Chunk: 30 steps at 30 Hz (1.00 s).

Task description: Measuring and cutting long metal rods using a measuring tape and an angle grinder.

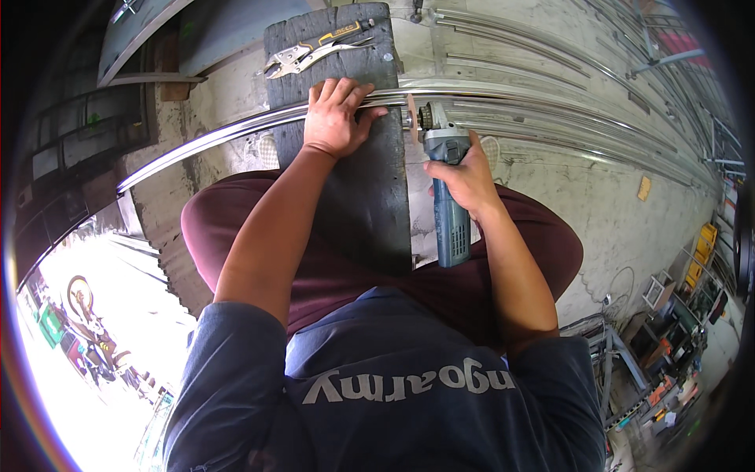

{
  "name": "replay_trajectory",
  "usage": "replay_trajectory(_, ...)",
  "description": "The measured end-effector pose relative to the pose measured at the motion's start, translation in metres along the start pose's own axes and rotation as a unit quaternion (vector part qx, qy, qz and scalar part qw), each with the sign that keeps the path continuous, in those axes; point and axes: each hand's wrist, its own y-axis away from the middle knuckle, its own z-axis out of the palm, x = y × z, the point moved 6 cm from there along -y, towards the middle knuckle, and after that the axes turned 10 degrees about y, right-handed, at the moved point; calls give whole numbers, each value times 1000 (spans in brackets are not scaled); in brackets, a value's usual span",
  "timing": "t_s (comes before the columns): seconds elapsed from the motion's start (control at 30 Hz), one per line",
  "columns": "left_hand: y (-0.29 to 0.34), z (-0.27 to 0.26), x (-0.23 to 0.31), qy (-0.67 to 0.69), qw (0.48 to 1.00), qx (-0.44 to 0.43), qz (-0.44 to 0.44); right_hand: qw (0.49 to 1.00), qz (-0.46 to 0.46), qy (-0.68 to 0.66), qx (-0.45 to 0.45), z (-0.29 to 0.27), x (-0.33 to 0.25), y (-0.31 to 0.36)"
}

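My left hand (335, 124) presses down on long shiny metal tubes (216, 132), with its fingers curled over them. They lie crosswise on a dark wooden bench (366, 193) between my knees. In my right hand (470, 181) is a blue and grey angle grinder (451, 216), gripped around its body near the head. Its thin brown cutting disc (413, 119) stands upright just past the bench's right edge, at the tubes; whether it touches them I cannot tell. Locking pliers (311, 52) with a yellow and black handle lie at the far end of the bench.
Several more long metal tubes (519, 51) lie on the concrete floor (543, 204) at the far right. Metal frames and tools (668, 338) crowd the right side. A dark glossy panel (79, 149) stands at the left, with a bicycle (82, 303) in the bright area below it.
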Motion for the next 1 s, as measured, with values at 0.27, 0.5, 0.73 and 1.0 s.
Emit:
replay_trajectory(0.27, 1, 3, -2, -2, 1000, 0, 1, 1000, 1, 8, -4, 0, -1, -2)
replay_trajectory(0.5, 1, 3, -2, 0, 1000, 2, 6, 1000, -6, 11, -2, 0, 1, -4)
replay_trajectory(0.73, 0, 2, 0, 5, 1000, 3, 4, 998, -53, 31, 9, -2, 5, -12)
replay_trajectory(1.0, 1, 5, -2, -3, 1000, 4, 16, 996, -65, 51, 30, -7, 5, -15)
